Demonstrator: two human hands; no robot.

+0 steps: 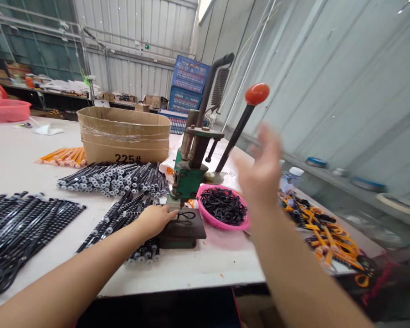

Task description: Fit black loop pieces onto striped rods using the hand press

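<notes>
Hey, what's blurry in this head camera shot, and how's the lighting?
In the head view, the right hand is motion-blurred, while the left hand and manual press look sharp; lighting is soft and even, without harsh glare; wide-lens distortion makes the corrugated metal wall appear to slant.

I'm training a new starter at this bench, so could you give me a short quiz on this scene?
1. Which is down at the base of the green hand press? A. the left hand B. the right hand C. neither hand
2. True or false: the press's lever ends in a red knob.
3. What is printed on the side of the cardboard box?

Key: 1. A; 2. True; 3. 225#
</notes>
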